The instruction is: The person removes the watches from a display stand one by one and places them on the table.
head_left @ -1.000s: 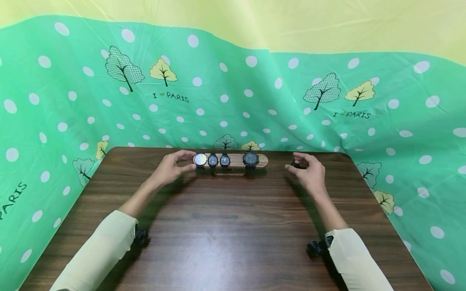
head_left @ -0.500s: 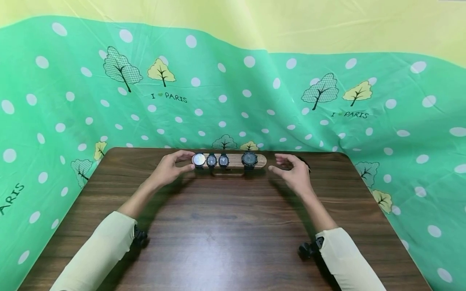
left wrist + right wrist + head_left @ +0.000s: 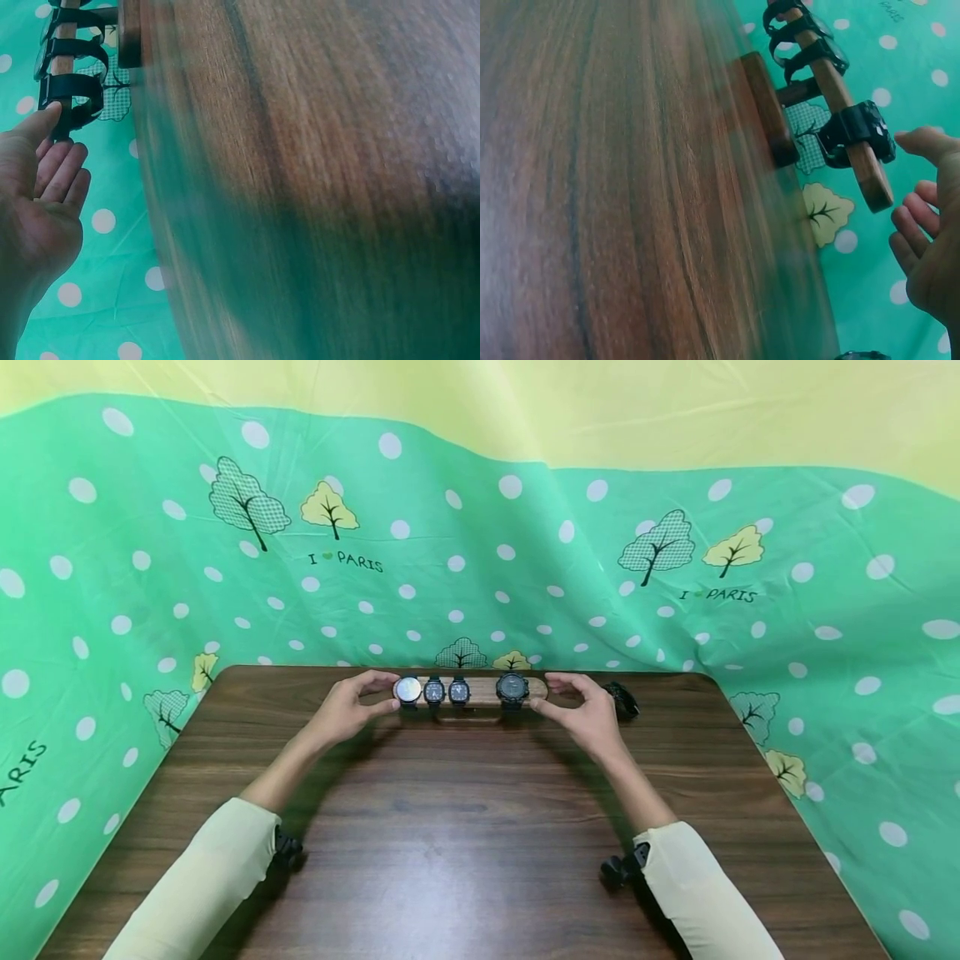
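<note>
A wooden watch stand stands at the table's far edge, its raised bar carrying several watches. From left to right these are a watch with a bright round face, two smaller dark watches and a large black watch. My left hand holds the bar's left end between thumb and fingers, beside the bright-faced watch. Around the right end is my right hand, thumb and fingers spread. In the right wrist view this hand is apart from the bar, its thumb close to the large watch.
Another black watch lies on the brown wooden table, just right of my right hand. A green polka-dot cloth hangs behind the table and along its sides. The stand's wooden base sits near the table edge.
The right hand has let go of the black watch at the right and moved left to the stand's right end. The left hand has stayed at the left end.
</note>
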Demonstrator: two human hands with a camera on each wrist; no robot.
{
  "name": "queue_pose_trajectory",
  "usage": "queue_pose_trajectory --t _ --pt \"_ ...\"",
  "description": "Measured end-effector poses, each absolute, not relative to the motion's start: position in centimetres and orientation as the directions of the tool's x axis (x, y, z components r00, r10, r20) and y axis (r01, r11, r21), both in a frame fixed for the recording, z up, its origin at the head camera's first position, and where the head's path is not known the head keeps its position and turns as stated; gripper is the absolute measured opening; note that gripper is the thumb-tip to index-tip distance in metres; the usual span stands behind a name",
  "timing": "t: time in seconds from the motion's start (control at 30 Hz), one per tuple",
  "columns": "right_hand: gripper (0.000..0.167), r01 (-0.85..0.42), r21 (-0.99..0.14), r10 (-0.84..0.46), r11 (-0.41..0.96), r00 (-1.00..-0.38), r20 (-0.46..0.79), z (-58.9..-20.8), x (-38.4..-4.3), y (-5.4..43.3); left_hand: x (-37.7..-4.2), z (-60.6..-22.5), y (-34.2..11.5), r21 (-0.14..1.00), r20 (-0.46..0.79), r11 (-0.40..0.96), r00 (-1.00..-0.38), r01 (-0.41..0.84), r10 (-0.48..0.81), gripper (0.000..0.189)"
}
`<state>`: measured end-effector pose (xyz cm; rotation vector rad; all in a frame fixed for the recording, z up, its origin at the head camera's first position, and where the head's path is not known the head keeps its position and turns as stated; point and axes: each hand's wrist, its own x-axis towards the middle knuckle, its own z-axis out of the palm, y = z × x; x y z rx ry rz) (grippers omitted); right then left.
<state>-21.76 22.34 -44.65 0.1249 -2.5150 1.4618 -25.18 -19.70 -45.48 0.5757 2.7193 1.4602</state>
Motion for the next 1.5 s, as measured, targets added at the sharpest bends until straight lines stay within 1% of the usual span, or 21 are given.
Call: queue_pose_trajectory --t 0.17,0.5,0.7,0.97,1.2,1.5 --pt "0.061 -0.172 -0.848 0.038 0.501 -0.975 0.22 -44.8 -21.9 21.8 -25.1 -45.5 -19.7 0.809 0.164 0.499 -0.934 0.311 0.318 0.045" --pt "0.062 -0.17 -0.856 0.027 0.489 -0.977 0.209 -45.2 -22.3 21.1 -25.1 -45.5 -19.7 0.81 0.158 0.499 -0.935 0.307 0.318 0.045" --pt "0.063 -0.163 -0.87 0.026 0.464 -0.98 0.198 -45.3 -22.5 20.5 -25.2 -45.4 -19.7 0.807 0.161 0.502 -0.934 0.311 0.32 0.045" --pt "0.068 -0.134 -0.889 0.039 0.438 -0.985 0.168 -45.3 -22.5 19.6 -25.2 -45.5 -19.6 0.808 0.164 0.499 -0.933 0.313 0.321 0.045" --pt "0.07 -0.155 -0.889 0.046 0.431 -0.98 0.192 -45.4 -22.6 19.1 -25.1 -45.4 -19.7 0.816 0.157 0.493 -0.937 0.3 0.311 0.045" --pt "0.07 -0.158 -0.857 0.083 0.491 -0.971 0.226 -45.3 -22.5 18.5 -25.2 -45.6 -19.6 0.825 0.159 0.482 -0.94 0.295 0.303 0.045"
